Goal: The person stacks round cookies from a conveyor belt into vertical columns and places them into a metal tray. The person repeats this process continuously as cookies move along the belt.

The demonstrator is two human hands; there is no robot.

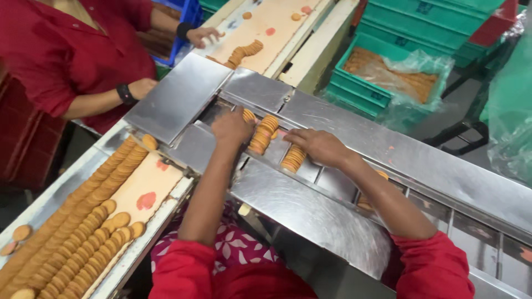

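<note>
Centrally, the person's left hand lies palm-down with fingers curled over a short stack of round tan sandwich biscuits in the recessed channel of the brushed stainless-steel machine bed. Just right of it stands a second biscuit stack, touched by neither hand. The right hand, fingers bent, presses on a third biscuit stack at its fingertips. Left of the left hand, long biscuit rows cover a cream conveyor belt. Beyond, a co-worker's hand rests beside another belt.

Golden-orange biscuits, green crates
</note>
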